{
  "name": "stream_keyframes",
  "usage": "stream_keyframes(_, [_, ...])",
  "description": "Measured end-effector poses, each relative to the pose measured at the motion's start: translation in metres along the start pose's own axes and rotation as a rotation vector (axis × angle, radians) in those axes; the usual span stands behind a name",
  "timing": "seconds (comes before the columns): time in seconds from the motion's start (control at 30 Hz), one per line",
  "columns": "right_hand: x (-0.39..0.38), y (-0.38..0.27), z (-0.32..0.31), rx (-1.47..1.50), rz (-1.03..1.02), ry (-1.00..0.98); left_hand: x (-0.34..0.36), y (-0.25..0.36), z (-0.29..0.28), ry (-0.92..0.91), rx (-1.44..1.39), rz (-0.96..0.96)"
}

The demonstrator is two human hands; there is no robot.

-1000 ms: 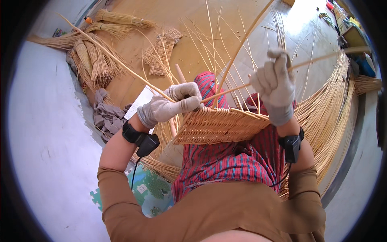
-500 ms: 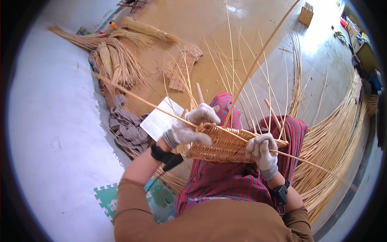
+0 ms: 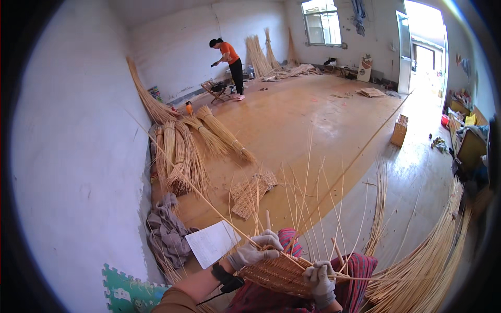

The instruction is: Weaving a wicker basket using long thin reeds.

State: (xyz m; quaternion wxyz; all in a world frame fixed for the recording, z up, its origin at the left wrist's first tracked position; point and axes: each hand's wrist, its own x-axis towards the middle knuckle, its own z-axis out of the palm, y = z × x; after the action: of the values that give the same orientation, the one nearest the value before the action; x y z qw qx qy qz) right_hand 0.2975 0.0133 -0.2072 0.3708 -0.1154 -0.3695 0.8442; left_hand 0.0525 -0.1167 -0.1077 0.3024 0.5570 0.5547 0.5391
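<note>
A woven wicker panel (image 3: 275, 275) rests on my lap, with several thin upright canes along its far edge. My left hand (image 3: 254, 251), in a pale work glove, is closed at the panel's left corner, where a long cane (image 3: 194, 187) runs off to the upper left. My gloved right hand (image 3: 320, 280) is closed on the panel's right part of the rim, with a cane passing beneath its fingers toward the right. A thicker cane (image 3: 350, 168) rises from the far rim to the upper right. Thick stakes stand near both ends.
Bundles of cane (image 3: 180, 156) lie by the left wall, near a grey cloth (image 3: 169, 229) and a white sheet (image 3: 213, 244). Another woven piece (image 3: 253, 194) lies ahead. Long loose canes (image 3: 425, 250) spread at right. A person (image 3: 232, 65) stands at the back. A box (image 3: 400, 130) sits farther right.
My view has tilted up, bringing the far room and the person into sight. The left hand's fingers, spread before, have curled in at the panel's corner. The right hand keeps its grip.
</note>
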Motion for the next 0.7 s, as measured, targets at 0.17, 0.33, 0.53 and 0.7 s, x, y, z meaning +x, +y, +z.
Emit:
stream_keyframes(0.17, [-0.002,0.000,-0.005,0.048,0.011,0.025,-0.001,0.000,0.002,0.010,-0.005,-0.061])
stream_keyframes(0.33, [-0.003,-0.003,-0.006,-0.085,0.087,0.043,0.000,-0.003,0.004,0.038,-0.057,-0.071])
stream_keyframes(0.53, [-0.003,-0.002,0.002,0.023,0.084,0.104,0.000,-0.001,0.001,0.002,-0.004,-0.057])
stream_keyframes(0.7, [-0.007,-0.013,0.018,-0.111,0.016,0.048,0.006,0.021,-0.001,0.010,0.050,-0.093])
